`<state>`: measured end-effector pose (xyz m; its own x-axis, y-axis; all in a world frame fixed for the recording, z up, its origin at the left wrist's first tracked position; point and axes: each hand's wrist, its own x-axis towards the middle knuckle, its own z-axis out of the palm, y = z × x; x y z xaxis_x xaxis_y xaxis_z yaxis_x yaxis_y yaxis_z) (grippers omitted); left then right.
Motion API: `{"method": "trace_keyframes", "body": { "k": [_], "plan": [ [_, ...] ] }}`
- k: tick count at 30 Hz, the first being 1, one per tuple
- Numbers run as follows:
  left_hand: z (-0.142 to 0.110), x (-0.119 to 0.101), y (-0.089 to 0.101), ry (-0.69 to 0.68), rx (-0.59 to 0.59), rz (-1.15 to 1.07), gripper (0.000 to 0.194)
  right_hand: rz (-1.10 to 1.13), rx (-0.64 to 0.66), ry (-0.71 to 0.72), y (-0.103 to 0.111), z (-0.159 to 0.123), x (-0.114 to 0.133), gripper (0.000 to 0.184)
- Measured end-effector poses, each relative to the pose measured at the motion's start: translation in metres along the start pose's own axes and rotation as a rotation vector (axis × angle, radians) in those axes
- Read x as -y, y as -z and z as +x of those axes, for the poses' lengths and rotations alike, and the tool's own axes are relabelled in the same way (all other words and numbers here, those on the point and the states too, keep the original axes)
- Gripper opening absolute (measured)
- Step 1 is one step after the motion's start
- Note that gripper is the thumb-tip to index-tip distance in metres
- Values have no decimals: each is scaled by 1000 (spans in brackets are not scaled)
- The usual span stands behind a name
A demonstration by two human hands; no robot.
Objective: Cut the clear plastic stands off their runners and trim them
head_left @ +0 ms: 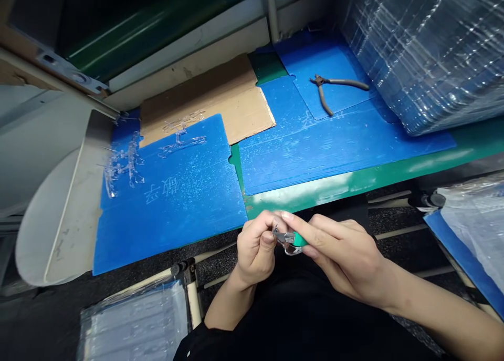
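Note:
My left hand (255, 248) is closed in a pinch on a small clear plastic part (292, 249) just below the bench's front edge. My right hand (338, 253) is wrapped round a green-handled cutting tool (296, 239), whose metal tip meets the clear part between my thumbs. Both hands are held close together over my dark lap. Several clear plastic sprue pieces (125, 164) lie on the blue sheet (173, 203) at the left of the bench.
Brown-handled pliers (334, 88) lie on a blue sheet at the back right. A stack of clear plastic trays (425, 51) fills the right rear. Cardboard (212, 95) lies in the middle back. A white chute (59, 219) stands at left. Bagged trays (137, 324) sit below.

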<state>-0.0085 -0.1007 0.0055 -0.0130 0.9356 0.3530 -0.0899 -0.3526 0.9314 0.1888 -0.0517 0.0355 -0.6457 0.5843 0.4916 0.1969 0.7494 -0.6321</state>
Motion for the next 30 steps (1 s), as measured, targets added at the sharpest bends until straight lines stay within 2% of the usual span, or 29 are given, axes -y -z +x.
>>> {"method": "trace_keyframes", "body": {
  "k": [8,15,23,30],
  "plan": [
    [1,1,0,-21,10,34,37,156,-4,-69,-3,-3,5,47],
    [-2,1,2,-43,-12,80,38,272,-62,-126,-13,-7,8,55],
    [-4,3,4,-26,-39,100,39,308,-135,-183,-22,-11,17,57],
    [-4,3,3,-35,-1,36,37,263,-187,-239,-28,-9,19,57]
  ]
}}
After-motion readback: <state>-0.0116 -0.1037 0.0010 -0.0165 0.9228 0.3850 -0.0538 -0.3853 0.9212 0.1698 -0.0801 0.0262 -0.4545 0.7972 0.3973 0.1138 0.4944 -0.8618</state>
